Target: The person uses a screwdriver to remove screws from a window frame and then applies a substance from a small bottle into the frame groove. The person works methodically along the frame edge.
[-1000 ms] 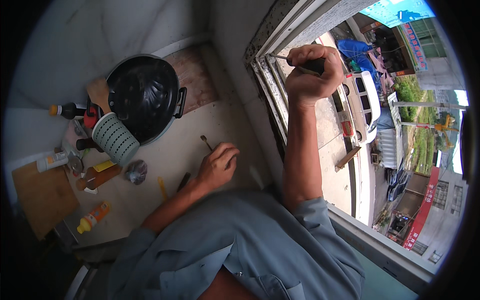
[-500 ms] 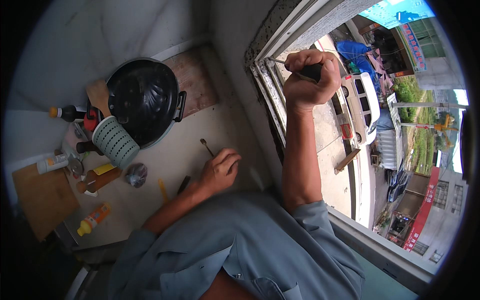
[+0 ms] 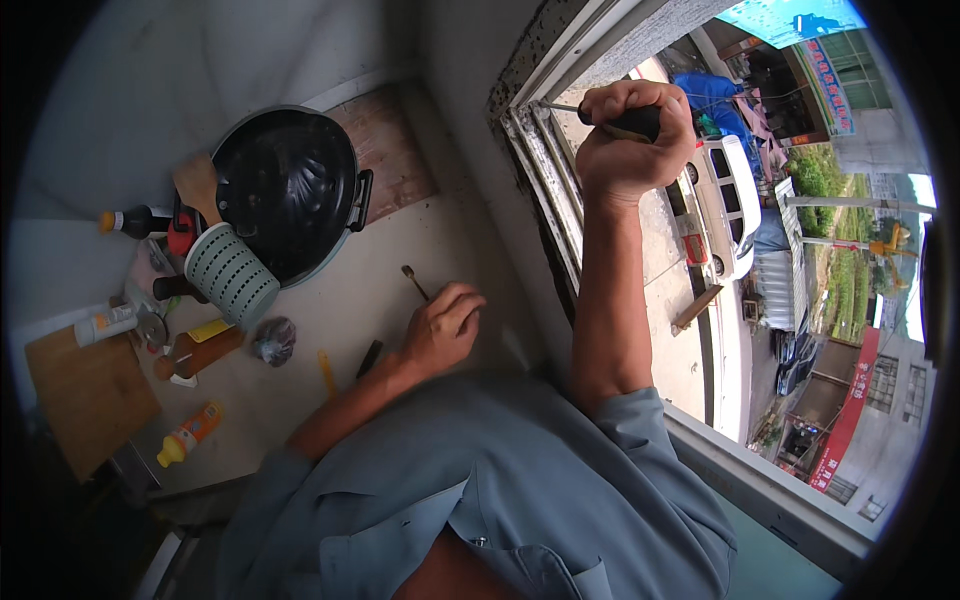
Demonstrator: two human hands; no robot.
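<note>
My right hand [image 3: 635, 140] is raised at the window, closed around the dark handle of a tool [image 3: 642, 122]; its thin metal shaft reaches left to the upper corner of the weathered window frame [image 3: 533, 145]. Low over the pale counter [image 3: 428, 228], my left hand [image 3: 447, 325] has its fingers curled around a slender tool [image 3: 416, 281] with a small brownish tip showing above them; the rest of it is hidden.
A black lidded wok [image 3: 285, 190], mint basket [image 3: 230, 275], wooden spatula [image 3: 197, 185], several bottles [image 3: 185, 430] and a cutting board [image 3: 85, 385] crowd the left. A grey wall [image 3: 465, 150] adjoins the window. Outside are a white van [image 3: 730, 205] and buildings.
My right hand dipped slightly, then rose and shifted a little rightward, still gripping its tool. My left hand moved slightly down, then back up, and sits a bit right of where it was.
</note>
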